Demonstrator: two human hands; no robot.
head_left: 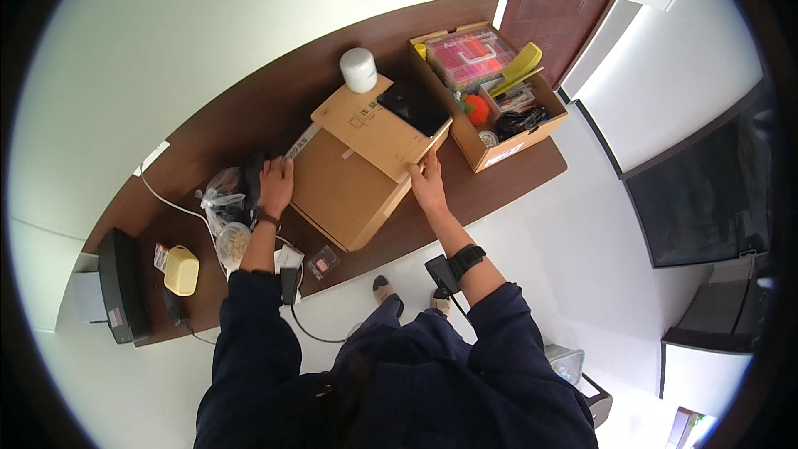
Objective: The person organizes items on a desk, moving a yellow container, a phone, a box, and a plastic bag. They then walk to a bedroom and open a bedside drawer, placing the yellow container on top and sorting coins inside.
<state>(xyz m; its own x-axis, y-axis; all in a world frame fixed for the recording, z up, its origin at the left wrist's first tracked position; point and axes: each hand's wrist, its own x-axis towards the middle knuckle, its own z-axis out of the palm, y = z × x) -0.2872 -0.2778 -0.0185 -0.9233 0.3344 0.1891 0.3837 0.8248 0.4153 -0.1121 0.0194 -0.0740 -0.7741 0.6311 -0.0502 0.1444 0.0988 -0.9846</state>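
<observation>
A flat cardboard box [341, 190] lies on the dark wooden desk [461, 190] before me. On its upper right part rests a kraft paper file folder or thin box [358, 121] with printed writing, and on that a black tablet or phone [414, 108]. My left hand [276, 186] is at the left edge of the cardboard box, next to a dark bag; whether it grips anything is hard to see. My right hand [429, 182] touches the right edge of the stack, thumb and fingers apart. A white cylindrical container [359, 70] stands against the folder's far edge.
An open cardboard box [506, 153] holding a marker case, a yellow comb and small items stands at right. At left are a knotted plastic bag [222, 199], a clear tub [233, 246], a yellow basket [181, 270], a black device [124, 287] and white cables.
</observation>
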